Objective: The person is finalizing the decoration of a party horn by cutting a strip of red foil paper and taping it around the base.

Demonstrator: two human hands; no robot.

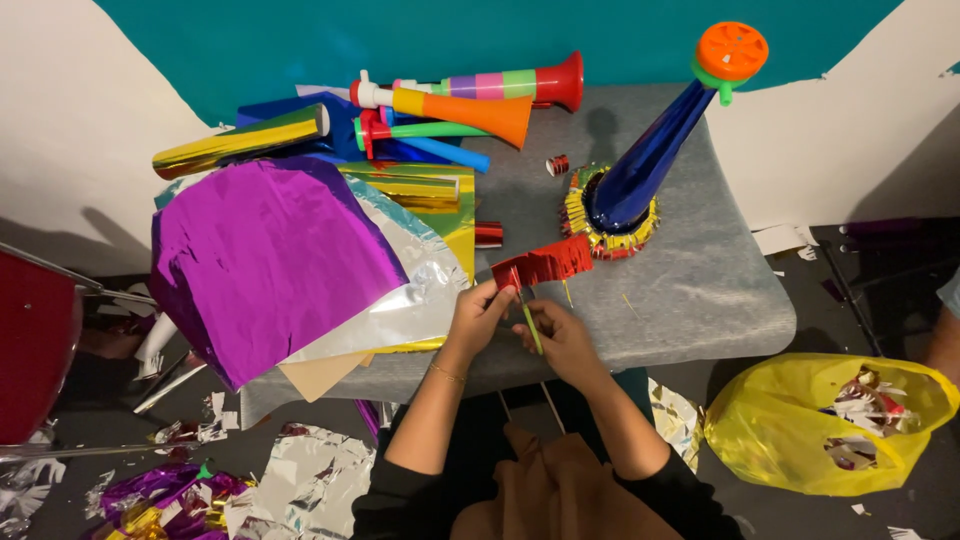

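Red foil strip, fringed, just above the fingertips of the left hand. Green-handled scissors in the fingers of the right hand. Purple foil sheet left of the fingers, silver beneath. Beyond the fingers: glossy blue horn, orange cap, gold-and-red fringe. Grey table. Yellow bag at right.

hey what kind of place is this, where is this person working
Probably a small craft workspace for making party decorations: a grey cloth-covered table holds shiny purple foil sheets and colourful plastic toy horns, foil scraps litter the floor, and both hands work a red foil fringe strip.
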